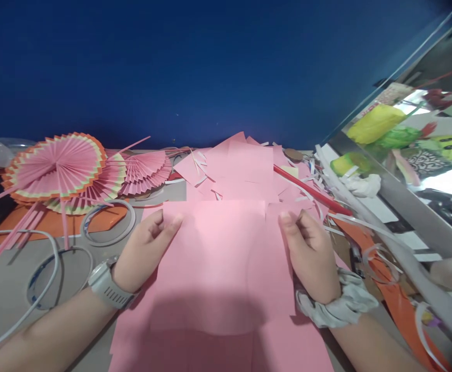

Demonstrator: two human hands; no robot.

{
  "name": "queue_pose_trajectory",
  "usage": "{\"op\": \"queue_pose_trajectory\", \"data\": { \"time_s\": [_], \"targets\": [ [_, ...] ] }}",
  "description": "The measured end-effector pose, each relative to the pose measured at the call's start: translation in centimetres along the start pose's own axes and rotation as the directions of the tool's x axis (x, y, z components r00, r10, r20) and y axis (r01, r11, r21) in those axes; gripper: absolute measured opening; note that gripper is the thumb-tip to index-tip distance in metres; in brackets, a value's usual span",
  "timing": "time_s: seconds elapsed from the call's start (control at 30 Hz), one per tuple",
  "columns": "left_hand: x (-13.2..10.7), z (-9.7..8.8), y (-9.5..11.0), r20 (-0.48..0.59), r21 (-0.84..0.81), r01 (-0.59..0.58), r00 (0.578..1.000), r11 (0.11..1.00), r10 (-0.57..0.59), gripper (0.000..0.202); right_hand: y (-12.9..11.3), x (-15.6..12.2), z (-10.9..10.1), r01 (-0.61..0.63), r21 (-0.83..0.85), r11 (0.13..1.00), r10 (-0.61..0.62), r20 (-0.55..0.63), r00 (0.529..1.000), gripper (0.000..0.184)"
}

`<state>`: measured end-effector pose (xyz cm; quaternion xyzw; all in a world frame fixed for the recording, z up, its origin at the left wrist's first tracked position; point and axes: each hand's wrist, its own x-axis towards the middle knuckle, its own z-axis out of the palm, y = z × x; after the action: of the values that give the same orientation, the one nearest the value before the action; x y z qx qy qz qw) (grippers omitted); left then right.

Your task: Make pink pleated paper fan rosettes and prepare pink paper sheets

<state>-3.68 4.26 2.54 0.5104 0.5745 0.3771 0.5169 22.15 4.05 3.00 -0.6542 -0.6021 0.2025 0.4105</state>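
Note:
A pink paper sheet [222, 263] lies flat in front of me on top of more pink sheets. My left hand [146, 248], with a white watch [105, 284] on the wrist, pinches the sheet's far left corner, thumb on top. My right hand [313, 253], with a grey scrunchie [338, 302] on the wrist, pinches the far right corner the same way. Both hands have their fingers curled under the far edge, which looks folded over.
Pleated pink paper fans [55, 165] lie at the left on orange paper [51, 222]. Tape rings [107, 222] and a white cable [35, 289] sit near my left arm. Pink squares [241, 165], a red strip [311, 191], white scraps and orange paper crowd the back and right. A blue wall [195, 67] stands behind.

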Motion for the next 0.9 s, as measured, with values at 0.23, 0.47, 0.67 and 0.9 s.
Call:
{"op": "queue_pose_trajectory", "data": {
  "time_s": [0.23, 0.47, 0.67, 0.9],
  "targets": [
    [0.11, 0.10, -0.09, -0.103, 0.288, -0.124, 0.982, 0.949, 0.160, 0.033, 0.48, 0.32, 0.14, -0.016, -0.022, 1.000, 0.015, -0.051, 0.999, 0.040],
    [0.11, 0.17, -0.42, -0.092, 0.303, -0.145, 0.979, 0.942, 0.180, 0.034, 0.92, 0.05, 0.88, -0.075, 0.032, 0.997, 0.076, -0.042, 0.996, 0.036],
    [0.04, 0.13, -0.20, -0.094, 0.228, -0.102, 0.988, 0.968, 0.126, 0.035, 0.59, 0.10, 0.73, -0.113, 0.078, 0.990, 0.119, -0.072, 0.990, 0.033],
    [0.39, 0.14, -0.57, -0.141, -0.007, -0.111, 0.984, 0.994, 0.109, 0.029, 0.72, 0.37, 0.15, -0.095, 0.180, 0.979, 0.071, 0.135, 0.988, 0.032]
  ]
}}
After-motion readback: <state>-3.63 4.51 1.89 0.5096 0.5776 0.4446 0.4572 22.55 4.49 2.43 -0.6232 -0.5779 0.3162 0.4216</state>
